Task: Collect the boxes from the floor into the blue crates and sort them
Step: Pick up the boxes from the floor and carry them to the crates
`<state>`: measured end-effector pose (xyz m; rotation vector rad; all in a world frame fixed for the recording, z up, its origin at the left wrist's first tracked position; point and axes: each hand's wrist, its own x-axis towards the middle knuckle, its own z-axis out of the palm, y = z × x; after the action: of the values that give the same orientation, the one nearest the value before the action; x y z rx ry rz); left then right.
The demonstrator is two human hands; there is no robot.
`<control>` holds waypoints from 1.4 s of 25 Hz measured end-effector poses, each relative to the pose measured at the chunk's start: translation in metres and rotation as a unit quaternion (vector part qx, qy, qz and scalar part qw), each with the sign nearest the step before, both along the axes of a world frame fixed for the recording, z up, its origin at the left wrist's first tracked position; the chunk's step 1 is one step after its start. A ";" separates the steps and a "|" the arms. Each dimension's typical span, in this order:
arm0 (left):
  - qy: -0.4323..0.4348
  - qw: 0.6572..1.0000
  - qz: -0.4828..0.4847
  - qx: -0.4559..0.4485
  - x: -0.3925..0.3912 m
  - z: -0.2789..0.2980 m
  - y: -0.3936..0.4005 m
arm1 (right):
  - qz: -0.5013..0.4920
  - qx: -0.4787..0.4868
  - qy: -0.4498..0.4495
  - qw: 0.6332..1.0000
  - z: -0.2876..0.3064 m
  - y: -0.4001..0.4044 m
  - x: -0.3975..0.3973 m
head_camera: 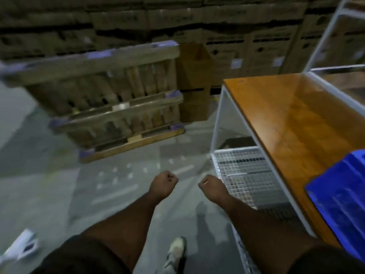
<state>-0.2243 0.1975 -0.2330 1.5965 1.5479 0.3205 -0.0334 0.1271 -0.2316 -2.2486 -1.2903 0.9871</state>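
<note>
Both my arms reach forward and down over the grey floor. My left hand (163, 182) is curled into a fist and holds nothing. My right hand (212, 186) is curled the same way, empty, a short gap to the right of it. A blue crate (339, 198) sits on the wooden table top (292, 123) at the right edge, only partly in view. A white box (22, 247) lies on the floor at the lower left, blurred. The whole picture is smeared by motion.
Stacked wooden pallets (118, 107) stand ahead on the left. Cardboard cartons (197, 80) are piled along the back wall. The table has a white metal frame and a wire-mesh lower shelf (243, 175). My shoe (176, 252) is on the floor below.
</note>
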 end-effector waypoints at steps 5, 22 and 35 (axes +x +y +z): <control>0.001 0.983 0.182 -0.016 -0.110 -0.005 -0.065 | 0.163 -0.020 0.019 0.986 -0.022 -0.020 -0.103; 0.006 0.849 0.529 -0.011 -0.531 -0.040 -0.356 | 0.521 -0.050 0.007 0.852 -0.022 -0.160 -0.555; -0.012 0.725 0.688 -0.040 -0.747 -0.056 -0.485 | 0.679 -0.043 -0.036 0.732 -0.044 -0.216 -0.830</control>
<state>-0.9713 -0.2879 -0.2894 0.0502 2.4144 1.0139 -0.8634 -0.0892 -0.2753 -1.0265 -3.0304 1.2952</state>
